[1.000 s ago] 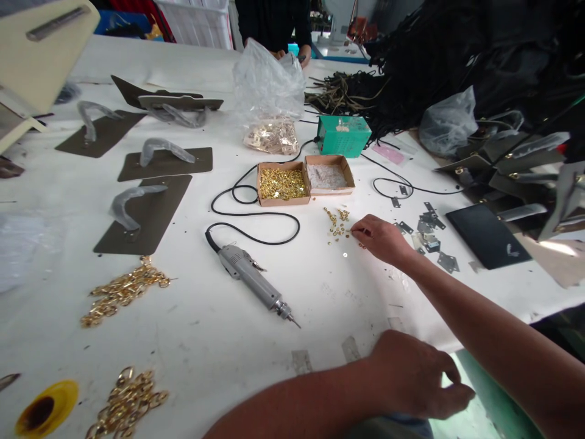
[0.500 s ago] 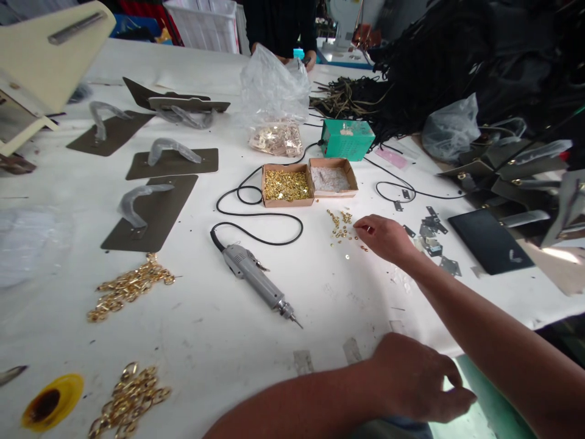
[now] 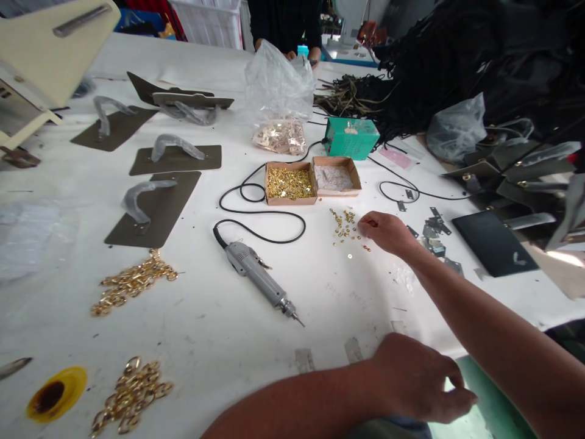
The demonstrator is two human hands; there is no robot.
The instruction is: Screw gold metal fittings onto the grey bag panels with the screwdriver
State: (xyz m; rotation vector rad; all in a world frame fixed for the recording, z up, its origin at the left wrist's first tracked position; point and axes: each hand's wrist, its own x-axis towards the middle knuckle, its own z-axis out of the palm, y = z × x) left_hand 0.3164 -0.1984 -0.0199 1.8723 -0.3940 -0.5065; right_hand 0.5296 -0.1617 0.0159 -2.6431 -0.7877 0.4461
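My right hand (image 3: 384, 230) rests low over the white table, just right of a loose scatter of small gold fasteners (image 3: 346, 223). Its fingers are pinched together, and whatever they hold is too small to make out. Close to the table's front edge, my left hand (image 3: 418, 379) is turned to the right with its fingers curled and the tips meeting. Anything in it is hidden. A grey electric screwdriver (image 3: 258, 277) lies left of both hands, its bit toward me. Beyond the scatter stand a carton of gold fasteners (image 3: 291, 200) and a second open carton (image 3: 340, 191).
A black cord joins the screwdriver to a green power box (image 3: 351, 139). Brown panels with wrapped handles (image 3: 158, 210) and gold chain piles (image 3: 132, 283) lie left. Metal plates (image 3: 434, 227) and a black panel (image 3: 494, 242) are right. A person (image 3: 286, 27) is across the table.
My right hand stays beside the scattered fasteners, its fingers drawn slightly closer together. My left hand barely moves. The whole view has shifted slightly.
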